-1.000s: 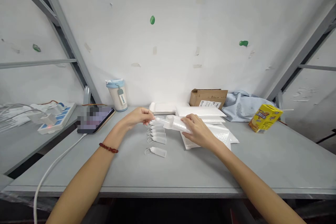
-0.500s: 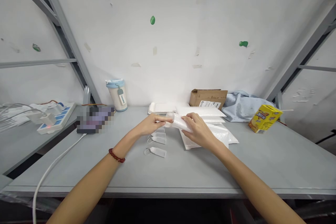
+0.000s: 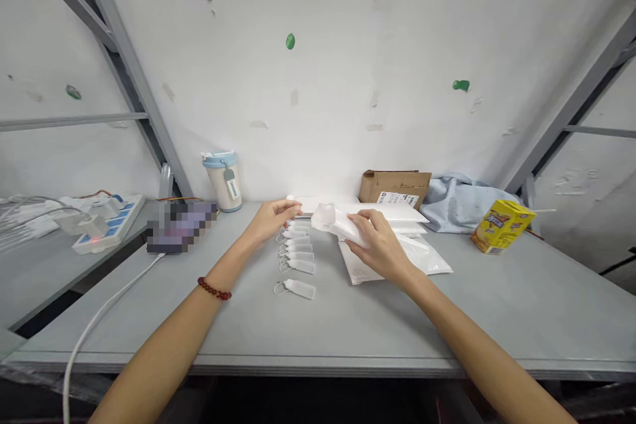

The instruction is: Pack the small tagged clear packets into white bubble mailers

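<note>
The right hand [image 3: 378,244] pinches a bumpy white pouch [image 3: 338,221] between thumb and fingers, up over the grey bench [image 3: 278,338]. One end points at the left hand [image 3: 272,220], maybe so that hand can reach it. The left fingers curl near the thumb; I can't tell if they pinch anything. Little bottle-shaped things [image 3: 300,257] lie lined up below, probably to keep them tidy. A white wall [image 3: 328,86] stands behind.
</note>
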Available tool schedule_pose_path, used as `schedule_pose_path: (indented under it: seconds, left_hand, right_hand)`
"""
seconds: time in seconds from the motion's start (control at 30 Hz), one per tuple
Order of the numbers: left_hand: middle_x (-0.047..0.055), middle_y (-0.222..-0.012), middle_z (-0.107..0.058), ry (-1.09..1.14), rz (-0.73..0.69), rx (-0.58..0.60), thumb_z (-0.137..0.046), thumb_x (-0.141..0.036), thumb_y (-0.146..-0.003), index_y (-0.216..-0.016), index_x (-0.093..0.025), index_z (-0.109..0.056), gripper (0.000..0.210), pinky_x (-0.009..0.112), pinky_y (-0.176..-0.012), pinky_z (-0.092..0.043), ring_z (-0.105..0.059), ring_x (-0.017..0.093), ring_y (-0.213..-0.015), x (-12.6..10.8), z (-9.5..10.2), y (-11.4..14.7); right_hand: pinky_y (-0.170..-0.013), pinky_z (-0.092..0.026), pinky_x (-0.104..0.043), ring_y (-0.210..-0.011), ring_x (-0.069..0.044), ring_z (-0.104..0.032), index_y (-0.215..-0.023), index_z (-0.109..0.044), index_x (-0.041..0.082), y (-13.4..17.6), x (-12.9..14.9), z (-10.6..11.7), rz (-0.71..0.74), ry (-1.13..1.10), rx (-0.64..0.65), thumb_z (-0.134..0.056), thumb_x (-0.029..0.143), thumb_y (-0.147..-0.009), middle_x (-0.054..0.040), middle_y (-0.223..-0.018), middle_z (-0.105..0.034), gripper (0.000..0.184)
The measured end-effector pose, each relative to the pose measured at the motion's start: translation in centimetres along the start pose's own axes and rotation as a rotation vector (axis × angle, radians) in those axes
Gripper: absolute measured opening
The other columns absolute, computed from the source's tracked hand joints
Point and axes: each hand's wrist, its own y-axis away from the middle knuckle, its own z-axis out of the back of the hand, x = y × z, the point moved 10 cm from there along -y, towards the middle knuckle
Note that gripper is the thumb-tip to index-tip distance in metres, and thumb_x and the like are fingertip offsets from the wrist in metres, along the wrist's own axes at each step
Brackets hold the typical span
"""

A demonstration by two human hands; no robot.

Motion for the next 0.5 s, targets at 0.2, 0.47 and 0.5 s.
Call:
schedule_pose_path:
  seconds: [0.2,0.47,0.5]
  left_hand:
    - [0.007,-0.089,-0.066,0.180,0.055,0.312,-0.064,-0.049,-0.070,-0.091,-0.014,-0.069,0.041,0.026,-0.061,-0.043,-0.057,0.016,-0.074,-0.3,-5.0,1.5]
    - [0.001,-0.069,-0.060,0.186,0.122,0.283,-0.071,-0.042,-0.061,-0.079,-0.013,-0.066,0.035,0.023,-0.055,-0.036,-0.052,0.012,-0.062,1.2,-6.3,1.6]
    - [0.001,-0.069,-0.060,0.171,0.131,0.278,-0.071,-0.041,-0.060,-0.078,-0.013,-0.066,0.034,0.023,-0.054,-0.036,-0.051,0.012,-0.062,1.4,-6.4,1.7]
  right_hand:
    - [-0.078,-0.046,-0.040,-0.097,-0.025,-0.048,-0.120,-0.044,0.020,0.2,1.4,0.0,0.106,-0.026,-0.032,-0.054,0.020,-0.080,-0.0121,-0.107,-0.047,0.042]
    - [-0.077,-0.045,-0.038,-0.096,-0.024,-0.047,-0.121,-0.043,0.018,0.5,2.6,-0.4,0.180,-0.043,0.017,-0.055,0.016,-0.078,-0.0126,-0.109,-0.047,0.044]
    - [-0.077,-0.045,-0.038,-0.096,-0.024,-0.047,-0.120,-0.043,0.018,0.5,2.8,-0.4,0.190,-0.039,0.017,-0.055,0.016,-0.078,-0.0126,-0.108,-0.047,0.044]
